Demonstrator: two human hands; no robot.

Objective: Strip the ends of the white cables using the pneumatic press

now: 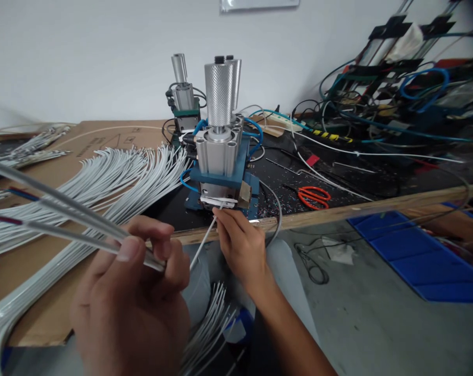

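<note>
My left hand (134, 292) is closed on a few white cables (64, 209) that stretch up and to the left, blurred. My right hand (240, 240) pinches one white cable (205, 240) and holds its tip at the front slot of a small pneumatic wire-stripping machine (221, 156). The machine has a blue body and a knurled metal cylinder on top. It stands at the front edge of the workbench (377, 206).
A fan of many white cables (115, 177) lies on brown cardboard at the left. Orange scissors (314, 196) lie right of the machine. A second pneumatic unit (184, 99) stands behind. Tangled hoses and cables fill the back right. More white cables (209, 329) hang below.
</note>
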